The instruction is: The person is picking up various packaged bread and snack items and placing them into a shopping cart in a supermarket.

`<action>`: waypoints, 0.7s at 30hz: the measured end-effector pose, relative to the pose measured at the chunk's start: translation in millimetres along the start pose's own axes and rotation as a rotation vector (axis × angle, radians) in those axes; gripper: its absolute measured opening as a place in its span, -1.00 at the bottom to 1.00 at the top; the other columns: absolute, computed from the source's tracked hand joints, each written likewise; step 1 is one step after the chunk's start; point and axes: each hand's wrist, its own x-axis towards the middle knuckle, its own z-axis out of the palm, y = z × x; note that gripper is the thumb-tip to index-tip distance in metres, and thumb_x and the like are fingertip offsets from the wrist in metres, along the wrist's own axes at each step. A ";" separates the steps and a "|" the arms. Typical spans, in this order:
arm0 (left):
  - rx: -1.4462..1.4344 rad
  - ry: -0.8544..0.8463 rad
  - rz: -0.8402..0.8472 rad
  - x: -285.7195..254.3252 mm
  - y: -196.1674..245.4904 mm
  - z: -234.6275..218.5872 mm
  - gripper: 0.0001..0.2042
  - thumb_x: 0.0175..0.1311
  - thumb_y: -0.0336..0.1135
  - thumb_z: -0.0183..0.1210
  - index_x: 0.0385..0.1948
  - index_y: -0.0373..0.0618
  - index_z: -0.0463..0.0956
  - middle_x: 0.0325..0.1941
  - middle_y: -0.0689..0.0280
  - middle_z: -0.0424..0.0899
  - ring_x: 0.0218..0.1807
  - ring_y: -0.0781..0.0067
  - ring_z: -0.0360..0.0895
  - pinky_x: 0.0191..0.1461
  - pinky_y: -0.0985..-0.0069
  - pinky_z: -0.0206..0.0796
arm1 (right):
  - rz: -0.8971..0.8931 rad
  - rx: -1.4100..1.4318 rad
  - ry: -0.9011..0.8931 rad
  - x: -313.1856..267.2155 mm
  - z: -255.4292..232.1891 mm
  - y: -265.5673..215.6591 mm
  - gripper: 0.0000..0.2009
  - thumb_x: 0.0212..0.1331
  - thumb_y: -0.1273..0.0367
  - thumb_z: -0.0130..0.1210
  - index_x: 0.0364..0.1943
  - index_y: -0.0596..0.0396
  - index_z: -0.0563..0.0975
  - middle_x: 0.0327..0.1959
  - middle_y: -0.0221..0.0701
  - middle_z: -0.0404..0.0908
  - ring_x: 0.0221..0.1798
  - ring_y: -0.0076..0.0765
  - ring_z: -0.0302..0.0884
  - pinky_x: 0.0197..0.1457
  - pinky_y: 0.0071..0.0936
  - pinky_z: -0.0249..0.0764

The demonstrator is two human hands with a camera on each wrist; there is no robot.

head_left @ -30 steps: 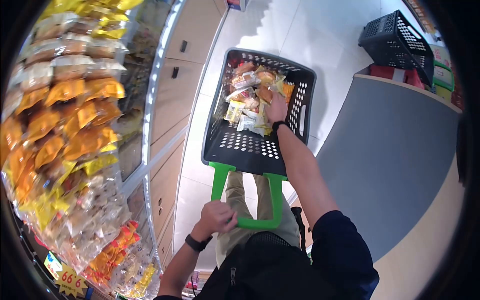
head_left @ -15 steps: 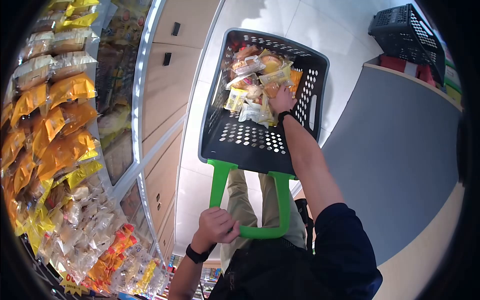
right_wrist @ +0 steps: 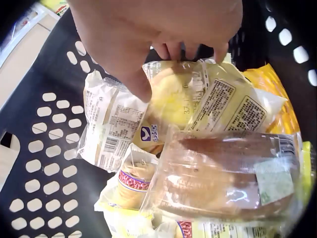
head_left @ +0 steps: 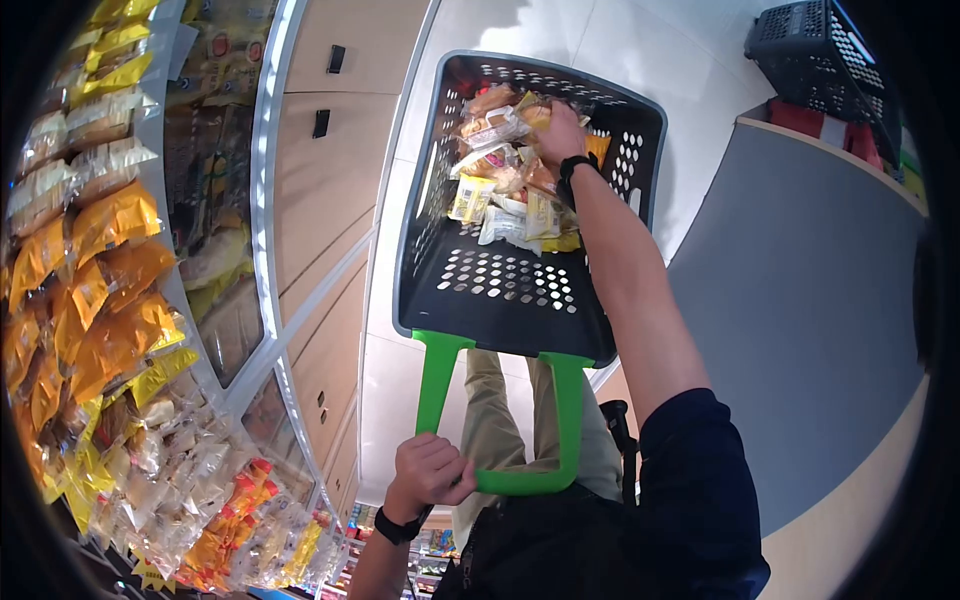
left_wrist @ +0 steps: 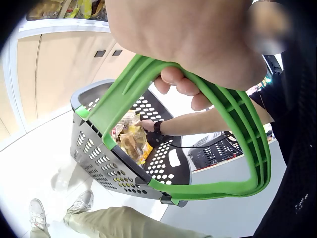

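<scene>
My left hand (head_left: 433, 470) grips the green handle (head_left: 523, 482) of a black shopping basket (head_left: 500, 290); in the left wrist view its fingers (left_wrist: 187, 87) curl round the bar. Down inside the basket, my right hand (head_left: 562, 135) is among several packaged breads. The right wrist view shows its thumb (right_wrist: 138, 87) in front of a clear-and-yellow bread packet (right_wrist: 171, 96) and the other fingers over the top edge, pinching it. A white-labelled packet (right_wrist: 115, 124) lies beside that one. Nearer the camera is a long brown bread in clear wrap (right_wrist: 223, 173).
Shelves of packaged breads (head_left: 120, 290) in orange, yellow and clear wrap line the left, above beige cabinet drawers (head_left: 330, 190). To the right stands a grey-sided counter (head_left: 790, 300). Another black basket (head_left: 825, 70) is at its far end. Pale tiled floor (head_left: 590, 30) lies beyond the basket.
My right hand has moved farther into the basket, from the breads near its right side to the packet at the far end. The left hand has stayed on the handle.
</scene>
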 end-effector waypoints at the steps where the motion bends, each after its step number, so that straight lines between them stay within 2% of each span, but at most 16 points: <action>1: -0.002 -0.002 -0.006 0.6 0.4 -0.9 -0.77 -0.12 -0.42 0.25 -0.82 -0.03 0.35 -0.76 0.39 0.31 -0.70 0.40 0.31 -0.58 0.47 0.12 | 0.005 0.006 -0.006 -1.1 -4.4 -8.9 -0.37 0.05 0.16 0.24 0.24 0.04 0.39 0.23 -0.20 0.43 0.30 -0.07 0.35 0.36 0.05 0.24; 3: -0.003 -0.007 -0.016 2.2 0.2 -2.0 -0.76 -0.13 -0.42 0.25 -0.82 -0.03 0.35 -0.75 0.40 0.30 -0.70 0.40 0.31 -0.58 0.47 0.13 | 0.071 -0.112 -0.149 -3.2 -19.6 -23.3 -0.35 0.01 0.12 0.30 0.25 -0.05 0.42 0.22 -0.23 0.45 0.34 -0.06 0.34 0.38 0.23 0.14; 4: 0.002 -0.004 -0.004 3.7 -0.7 -2.1 -0.76 -0.12 -0.42 0.25 -0.82 -0.03 0.34 -0.75 0.40 0.31 -0.69 0.40 0.32 -0.57 0.47 0.13 | 0.073 -0.110 -0.153 -1.6 -24.8 -24.4 -0.35 0.01 0.12 0.30 0.25 -0.05 0.42 0.22 -0.23 0.45 0.34 -0.06 0.34 0.38 0.23 0.14; 6: 0.010 0.001 0.012 4.5 -3.8 -2.2 -0.76 -0.12 -0.41 0.25 -0.82 -0.03 0.34 -0.75 0.40 0.31 -0.69 0.40 0.32 -0.57 0.47 0.14 | 0.019 -0.317 -0.347 3.8 -32.8 -23.8 -0.32 0.01 0.06 0.27 0.29 -0.13 0.39 0.25 -0.28 0.43 0.38 -0.08 0.28 0.36 0.34 0.05; 7: 0.018 -0.012 0.014 3.2 -4.9 -3.0 -0.76 -0.12 -0.42 0.25 -0.82 -0.03 0.34 -0.74 0.40 0.31 -0.69 0.40 0.32 -0.57 0.47 0.14 | 0.029 -0.391 -0.404 2.4 -30.5 -25.8 -0.29 0.00 0.06 0.31 0.31 -0.14 0.37 0.27 -0.31 0.42 0.41 -0.08 0.22 0.37 0.32 0.07; 10: 0.020 -0.018 0.015 4.5 -3.7 -1.8 -0.76 -0.12 -0.42 0.25 -0.82 -0.02 0.35 -0.74 0.40 0.32 -0.68 0.40 0.33 -0.57 0.47 0.14 | -0.042 -0.415 -0.347 -7.4 -19.1 -14.0 -0.27 -0.02 0.05 0.35 0.30 -0.18 0.38 0.29 -0.30 0.40 0.45 -0.14 0.15 0.35 0.34 0.07; 11: 0.012 -0.010 0.014 4.5 -2.3 -1.5 -0.76 -0.12 -0.42 0.25 -0.81 -0.02 0.35 -0.74 0.41 0.33 -0.68 0.40 0.33 -0.57 0.47 0.14 | -0.111 -0.424 -0.229 -13.0 -10.8 -6.1 -0.29 -0.02 0.05 0.37 0.28 -0.19 0.39 0.24 -0.29 0.46 0.38 -0.14 0.29 0.35 0.39 0.05; 12: 0.013 -0.011 0.014 2.5 -1.2 -1.6 -0.76 -0.12 -0.42 0.25 -0.81 -0.02 0.35 -0.74 0.41 0.33 -0.68 0.40 0.33 -0.57 0.47 0.14 | -0.111 -0.422 -0.229 -19.2 -13.1 -8.9 -0.29 -0.02 0.05 0.37 0.28 -0.19 0.39 0.24 -0.29 0.46 0.38 -0.14 0.29 0.35 0.39 0.05; 15: 0.015 -0.016 -0.001 -4.5 4.4 -1.9 -0.76 -0.11 -0.42 0.26 -0.81 -0.03 0.35 -0.75 0.40 0.32 -0.69 0.41 0.33 -0.57 0.47 0.14 | 0.084 -0.207 -0.226 -40.3 -20.5 -12.6 -0.41 0.06 0.17 0.32 0.23 -0.17 0.41 0.08 -0.37 0.63 0.19 -0.14 0.55 0.32 0.47 0.03; 16: 0.018 -0.005 0.002 -3.9 6.6 -2.1 -0.75 -0.11 -0.42 0.26 -0.81 -0.03 0.35 -0.75 0.39 0.32 -0.69 0.40 0.33 -0.57 0.47 0.14 | 0.083 -0.208 -0.219 -46.8 -31.7 -13.5 -0.41 0.06 0.17 0.32 0.23 -0.17 0.41 0.08 -0.37 0.63 0.19 -0.14 0.55 0.32 0.47 0.03; 18: 0.038 0.020 0.014 -4.1 8.6 -2.5 -0.75 -0.11 -0.42 0.27 -0.81 -0.03 0.35 -0.75 0.39 0.32 -0.69 0.40 0.34 -0.58 0.46 0.14 | 0.191 -0.044 -0.219 -67.0 -53.2 -20.2 -0.52 0.08 0.34 0.27 0.15 -0.15 0.46 0.08 -0.35 0.62 0.23 -0.17 0.51 0.37 0.50 -0.01; 19: 0.037 0.032 0.018 -5.5 9.9 -2.0 -0.75 -0.10 -0.42 0.27 -0.82 -0.03 0.35 -0.76 0.38 0.32 -0.70 0.39 0.34 -0.58 0.46 0.15 | 0.184 -0.036 -0.188 -77.8 -64.1 -24.7 -0.49 0.09 0.40 0.25 0.19 -0.20 0.45 0.10 -0.31 0.61 0.20 -0.13 0.54 0.36 0.34 0.16; 20: 0.035 0.044 0.023 -7.3 11.7 -3.1 -0.74 -0.09 -0.42 0.28 -0.82 -0.03 0.35 -0.76 0.38 0.32 -0.70 0.39 0.35 -0.59 0.45 0.15 | 0.176 -0.031 -0.177 -85.9 -71.0 -29.4 -0.49 0.09 0.40 0.25 0.19 -0.20 0.45 0.10 -0.31 0.61 0.20 -0.13 0.54 0.36 0.34 0.16; 21: 0.034 0.048 0.012 -6.8 13.1 -3.8 -0.72 -0.06 -0.41 0.28 -0.84 -0.02 0.36 -0.77 0.37 0.32 -0.72 0.36 0.35 -0.59 0.43 0.16 | 0.190 0.008 -0.151 -90.9 -77.5 -29.7 -0.47 0.09 0.38 0.26 0.21 -0.20 0.45 0.11 -0.28 0.62 0.20 -0.09 0.54 0.32 0.20 0.24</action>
